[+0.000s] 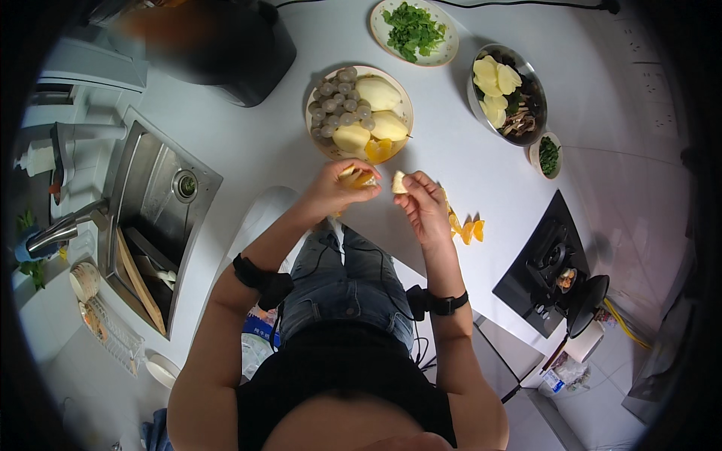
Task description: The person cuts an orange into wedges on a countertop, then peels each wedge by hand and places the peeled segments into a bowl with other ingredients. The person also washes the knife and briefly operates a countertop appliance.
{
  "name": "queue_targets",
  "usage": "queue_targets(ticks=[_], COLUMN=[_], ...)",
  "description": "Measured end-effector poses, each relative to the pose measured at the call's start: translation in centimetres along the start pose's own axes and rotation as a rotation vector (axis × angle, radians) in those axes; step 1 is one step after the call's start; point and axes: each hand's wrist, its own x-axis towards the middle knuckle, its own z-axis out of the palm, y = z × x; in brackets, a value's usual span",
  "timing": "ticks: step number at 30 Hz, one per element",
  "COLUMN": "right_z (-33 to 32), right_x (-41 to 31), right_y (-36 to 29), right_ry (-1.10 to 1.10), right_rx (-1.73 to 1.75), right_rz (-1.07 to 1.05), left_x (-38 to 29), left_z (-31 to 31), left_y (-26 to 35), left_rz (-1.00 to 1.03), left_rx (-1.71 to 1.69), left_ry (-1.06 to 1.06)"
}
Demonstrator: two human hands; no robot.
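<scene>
My left hand [343, 185] is closed around a partly peeled orange [361, 180], just below a round plate. In my right hand [423, 197], a short way to the right, a piece of orange peel [399, 182] is pinched with its pale inner side showing. The plate [410, 107] holds grapes [338, 104], several peeled pale fruits [379, 93] and orange segments [378, 150] at its lower edge. More orange-coloured pieces [467, 232], peel or segments, lie on the white counter beside my right forearm, which partly hides them.
A steel bowl [542, 104] with sliced vegetables, a small bowl of chopped greens [549, 156] and a plate of leafy greens [413, 34] stand farther back. At left are a black appliance [248, 56] and a sink [158, 158] holding a cutting board; a gas hob [544, 265] is at right.
</scene>
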Motion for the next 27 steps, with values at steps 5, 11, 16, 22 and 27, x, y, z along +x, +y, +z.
queue_targets(ticks=[5, 11, 16, 22, 27], right_z=[-1.5, -3.0, -4.2, -5.2, -5.2], right_x=[0.5, -0.4, -1.5, -2.6, -3.1], right_y=[-0.5, -0.3, -0.2, -0.3, -0.2], right_ry=[0.098, 0.165, 0.187, 0.282, 0.41], right_rx=[-0.147, -0.21, -0.205, -0.195, -0.232], right_rz=[-0.088, -0.146, -0.161, -0.157, -0.249], left_x=[1.6, 5.5, 7.0, 5.8, 5.2], left_z=[0.0, 0.4, -0.7, -1.9, -1.5], left_y=[1.4, 2.2, 2.1, 2.1, 1.5], left_rz=[0.529, 0.642, 0.564, 0.607, 0.839], left_rx=[0.683, 1.355, 1.523, 1.438, 1.49], left_ry=[0.208, 0.215, 0.051, 0.169, 0.211])
